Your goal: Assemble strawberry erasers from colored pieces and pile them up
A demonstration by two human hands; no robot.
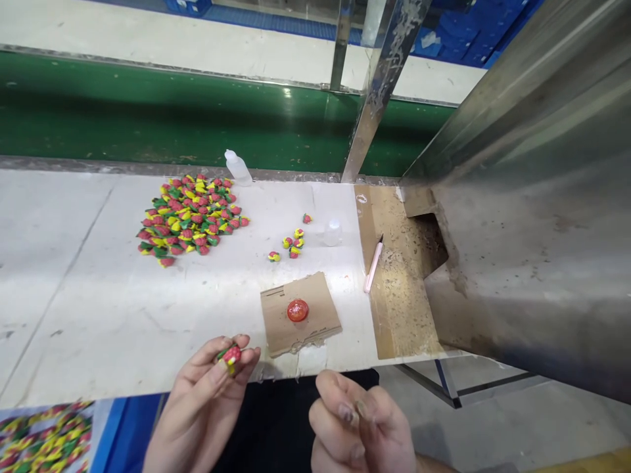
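Pale worktop is seen from above, its near edge running just beyond the two hands. Nearest, a left hand is raised below that edge, its fingers curled narrowly around a small strawberry-shaped piece of red, yellow and green. Beside it, a right hand is held with its soiled fingers pinched closed; whether anything is held between them cannot be told from this view. A sheet printed in the same colours is seen at the lower left, below the worktop.

On the worktop, a cardboard square is laid just past the hands, with a glossy red disc resting on it. To the right, a pink-handled craft knife is laid along a worn cardboard strip, which runs to an opening in a steel chute. Farther on, a few loose strawberry-shaped pieces are scattered near a small translucent cap, and a large heap of such pieces is piled to their left. A plastic squeeze bottle is lying behind the heap, against a green belt.
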